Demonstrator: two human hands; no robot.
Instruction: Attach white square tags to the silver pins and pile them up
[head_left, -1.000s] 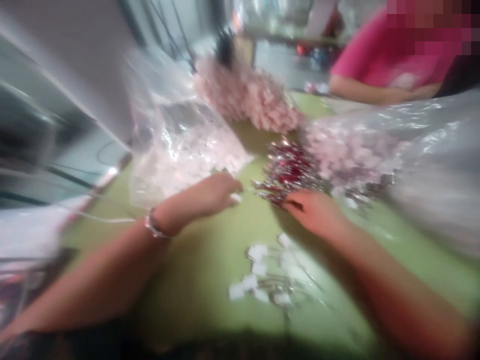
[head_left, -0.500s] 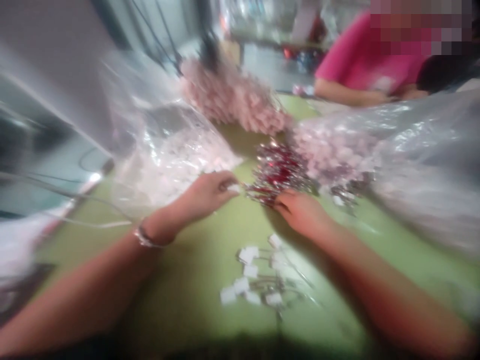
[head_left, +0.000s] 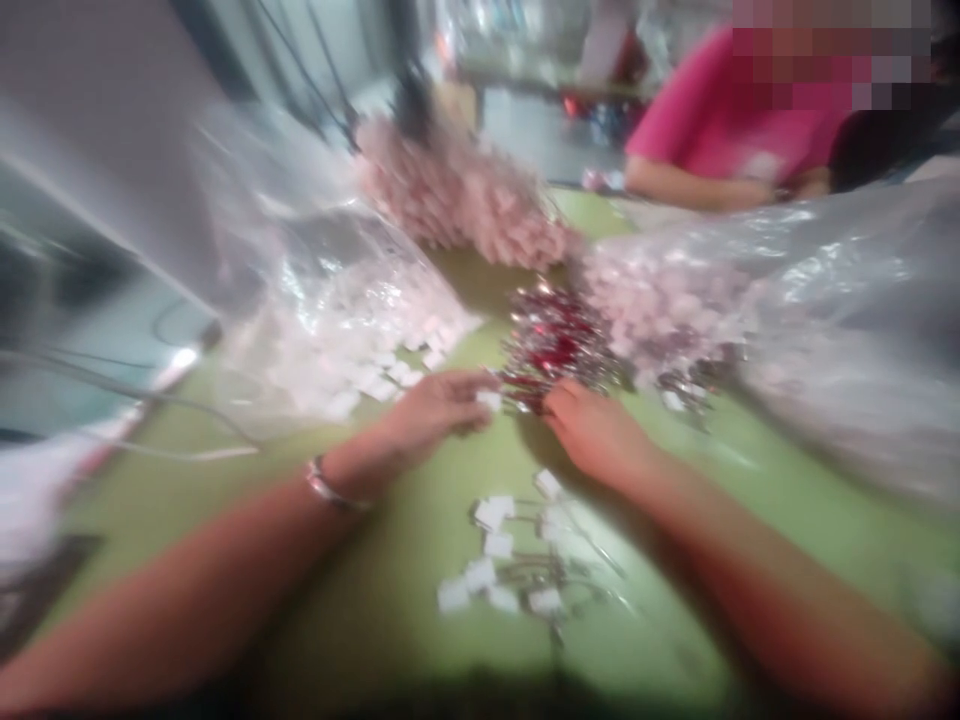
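Observation:
A small white tag (head_left: 489,399) sits at the fingertips of my left hand (head_left: 446,408), which is closed in a pinch at the near left edge of a shiny red and silver bundle (head_left: 559,345). On the bundle's near side, my right hand (head_left: 592,430) has its fingers closed on some of the glittery strands. Blur hides exactly how the tag and the strands meet. Closer to me, several white tags (head_left: 480,575) with thin wire-like stems lie loose on the green table (head_left: 360,600).
Behind the bundle are pink flower-like bunches (head_left: 487,205). Clear plastic bags stand left (head_left: 300,290) and right (head_left: 847,330), with pale pink pieces (head_left: 667,310) by the right one. White squares (head_left: 382,375) lie left. A person in pink (head_left: 697,120) sits across the table.
My left hand has moved slightly right and nearer to me, with the white tag at its fingertips. White squares by the left bag are uncovered. My right hand has stayed at the bundle.

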